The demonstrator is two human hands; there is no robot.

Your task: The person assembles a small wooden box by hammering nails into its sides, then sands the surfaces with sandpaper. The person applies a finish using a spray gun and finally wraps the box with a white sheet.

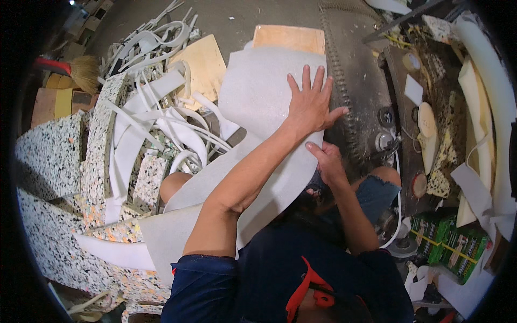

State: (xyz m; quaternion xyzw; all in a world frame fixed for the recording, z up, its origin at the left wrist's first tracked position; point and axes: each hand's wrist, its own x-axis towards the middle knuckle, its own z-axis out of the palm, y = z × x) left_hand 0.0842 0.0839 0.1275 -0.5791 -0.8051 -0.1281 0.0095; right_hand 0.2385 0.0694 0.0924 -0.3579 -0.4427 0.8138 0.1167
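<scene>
Leftmost, speckled rebonded foam blocks (48, 156) stand beside a heap of white foam strips (156, 124), with a broom (81, 70) beyond them. Across the person's lap lies a long white foam sheet (253, 91), its far end draped over a tan board (291, 37). On it the left hand (311, 105) presses flat, fingers spread, gripping nothing. Just right, the right hand (326, 159) pinches the sheet's near edge. Farther right stand a cluttered dark workbench (401, 81) and green boxes (449, 245).
</scene>
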